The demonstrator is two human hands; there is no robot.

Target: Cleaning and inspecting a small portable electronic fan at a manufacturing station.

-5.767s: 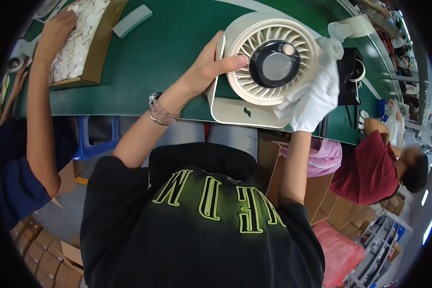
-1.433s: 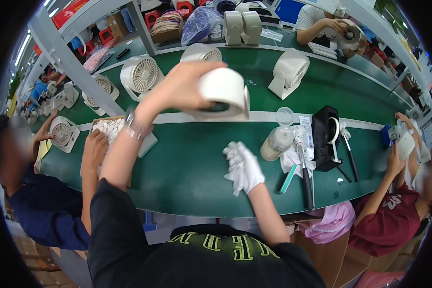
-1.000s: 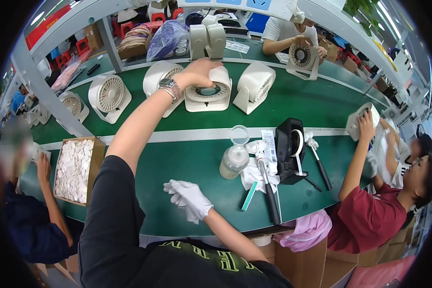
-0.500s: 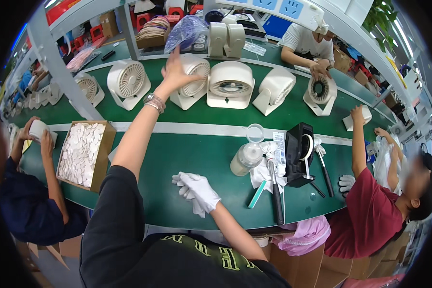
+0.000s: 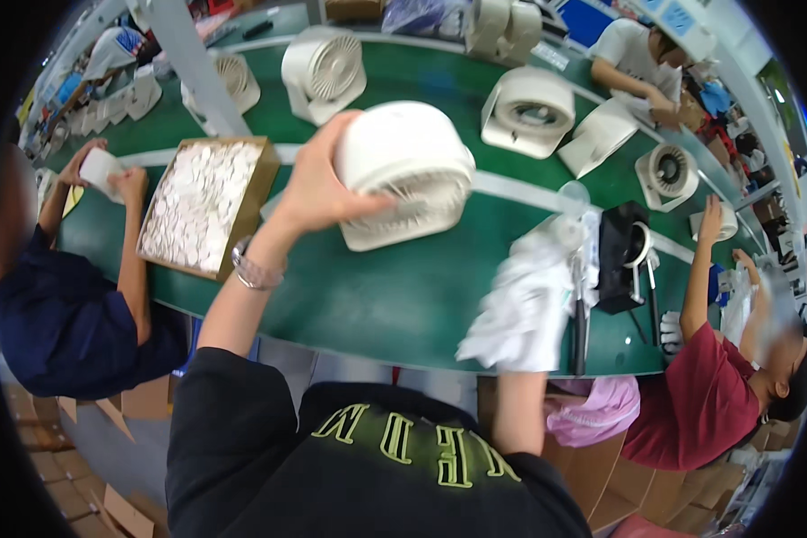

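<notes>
My left hand (image 5: 318,184) grips a round white fan housing (image 5: 403,170) by its back and holds it just above the green table (image 5: 368,296), grille side down and tilted toward me. A metal watch sits on that wrist. My right hand (image 5: 520,309) wears a white glove and is blurred with motion near the table's front edge, right of the fan; it appears to hold nothing.
More white fans (image 5: 327,72) (image 5: 529,108) stand along the far side. A cardboard box of small white parts (image 5: 206,202) lies at left. A black tool holder (image 5: 623,255) and a clear bottle (image 5: 569,211) sit at right. Other workers sit left and right.
My left hand reached to the far row, took a white fan and has brought it back toward me. My gloved right hand moved up and right from the table edge.
</notes>
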